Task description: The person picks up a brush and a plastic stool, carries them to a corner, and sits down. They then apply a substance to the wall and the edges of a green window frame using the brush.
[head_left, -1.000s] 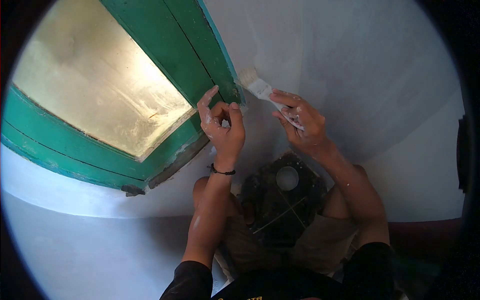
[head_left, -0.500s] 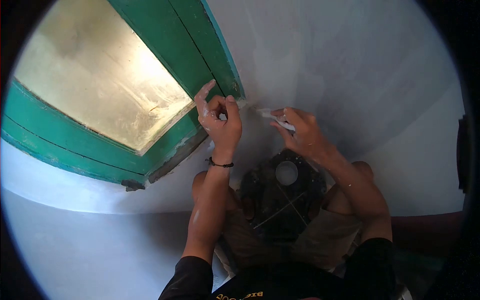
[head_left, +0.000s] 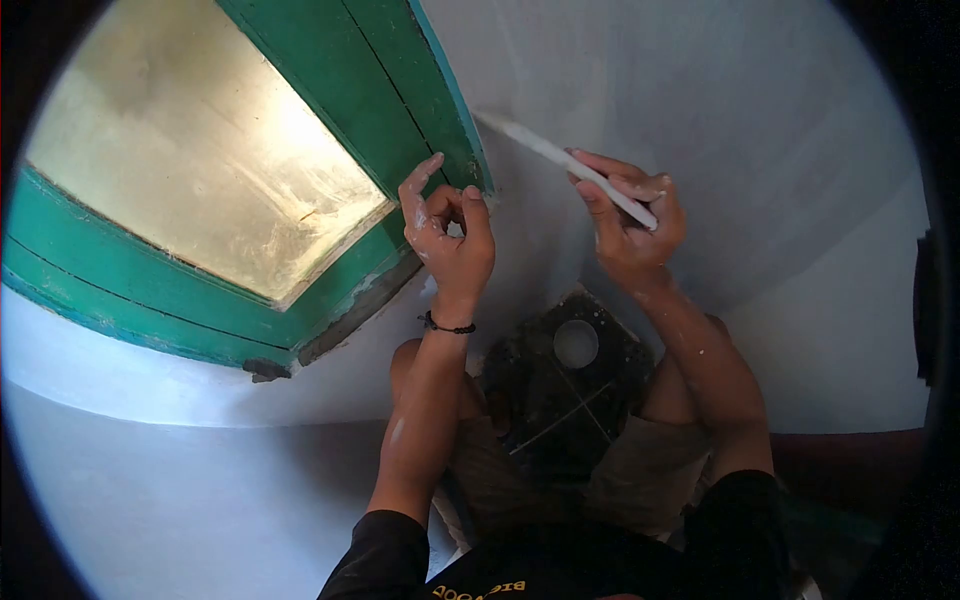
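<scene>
Wall (head_left: pixel 680 120), pale grey. Green frame (head_left: pixel 360 90), adjoining it. My right grip (head_left: pixel 632 245): closed on a white brush (head_left: pixel 545 148), tip near the frame's edge. My left grip (head_left: pixel 455 255): half-curled, unclosed. Round container (head_left: pixel 576 345), between my knees (head_left: pixel 405 365): pale inside, contents indistinct.

We take this for a plain room in a house or similar building, with painting work in hand; exactly which kind of building, we cannot tell. We see a worn green frame (head_left: pixel 375 100) around a cloudy, lit pane (head_left: pixel 170 170), a pale, patchy wall (head_left: pixel 700 120), a dark tiled floor (head_left: pixel 535 395) specked with white, and a white brush (head_left: pixel 555 153).
</scene>
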The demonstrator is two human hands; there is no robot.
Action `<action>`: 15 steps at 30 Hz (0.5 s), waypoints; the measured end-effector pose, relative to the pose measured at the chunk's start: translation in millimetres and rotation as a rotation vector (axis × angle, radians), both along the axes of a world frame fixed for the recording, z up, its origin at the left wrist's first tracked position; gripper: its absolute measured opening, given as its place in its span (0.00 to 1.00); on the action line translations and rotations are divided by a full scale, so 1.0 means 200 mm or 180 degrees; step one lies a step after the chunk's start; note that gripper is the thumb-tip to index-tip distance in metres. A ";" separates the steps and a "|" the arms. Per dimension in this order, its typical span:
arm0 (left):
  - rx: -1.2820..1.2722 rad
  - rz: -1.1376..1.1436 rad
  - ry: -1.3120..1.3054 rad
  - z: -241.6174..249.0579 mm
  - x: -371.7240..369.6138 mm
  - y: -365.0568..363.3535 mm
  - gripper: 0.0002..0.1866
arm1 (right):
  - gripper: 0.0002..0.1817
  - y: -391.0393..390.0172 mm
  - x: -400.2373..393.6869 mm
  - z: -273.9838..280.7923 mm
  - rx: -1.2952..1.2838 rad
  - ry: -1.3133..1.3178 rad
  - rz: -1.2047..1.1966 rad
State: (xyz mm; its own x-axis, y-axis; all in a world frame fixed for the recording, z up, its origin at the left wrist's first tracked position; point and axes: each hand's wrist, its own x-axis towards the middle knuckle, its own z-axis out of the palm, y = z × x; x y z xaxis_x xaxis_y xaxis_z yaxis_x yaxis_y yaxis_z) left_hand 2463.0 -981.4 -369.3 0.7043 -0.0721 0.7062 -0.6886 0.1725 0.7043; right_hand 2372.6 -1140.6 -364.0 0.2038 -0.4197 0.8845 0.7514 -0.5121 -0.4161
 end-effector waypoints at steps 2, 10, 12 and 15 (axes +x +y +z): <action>0.0037 0.0033 -0.0045 0.00 0.01 0.01 0.22 | 0.15 0.03 0.01 0.00 0.0554 -0.0066 0.0352; 0.0244 0.0083 -0.0104 -0.01 0.05 0.07 0.23 | 0.17 -0.07 -0.06 -0.24 -0.0001 0.1825 -0.0476; 0.0214 0.0095 -0.0099 -0.01 0.04 0.07 0.22 | 0.16 -0.06 -0.07 -0.24 0.0077 0.1624 -0.0411; 0.0228 0.0123 -0.0117 -0.01 0.05 0.07 0.22 | 0.15 -0.01 -0.08 -0.09 0.0393 0.0767 -0.0126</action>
State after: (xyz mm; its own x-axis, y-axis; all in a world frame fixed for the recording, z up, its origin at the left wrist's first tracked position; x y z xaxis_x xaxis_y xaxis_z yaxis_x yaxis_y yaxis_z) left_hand 2472.5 -968.0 -371.9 0.6811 -0.0968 0.7258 -0.7195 0.0954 0.6879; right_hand 2357.3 -1143.0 -382.4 0.3835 -0.5331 0.7541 0.6036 -0.4734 -0.6416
